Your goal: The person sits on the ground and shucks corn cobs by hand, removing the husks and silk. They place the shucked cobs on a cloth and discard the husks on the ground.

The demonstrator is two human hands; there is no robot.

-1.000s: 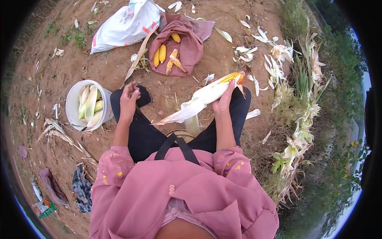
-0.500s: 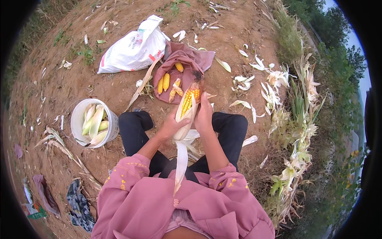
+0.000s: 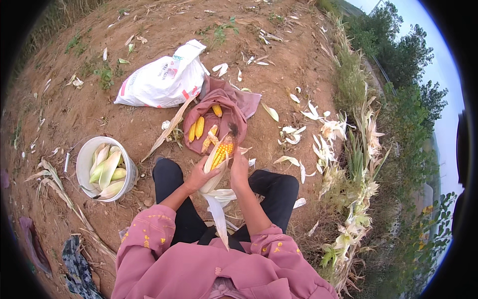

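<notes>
Centre frame, over the lap: left hand clamped around the half-husked corn cob, right hand fingers seemingly closed on peeled husk, steadying for stripping.

Bare brown dirt ground, daylight, trees at right.

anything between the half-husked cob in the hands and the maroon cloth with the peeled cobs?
Nothing visible. Left hand and right hand both grip the corn cob, its tip already over the near edge of the maroon cloth. Only the cob's own loose husks hang down, on the person's side.
</notes>
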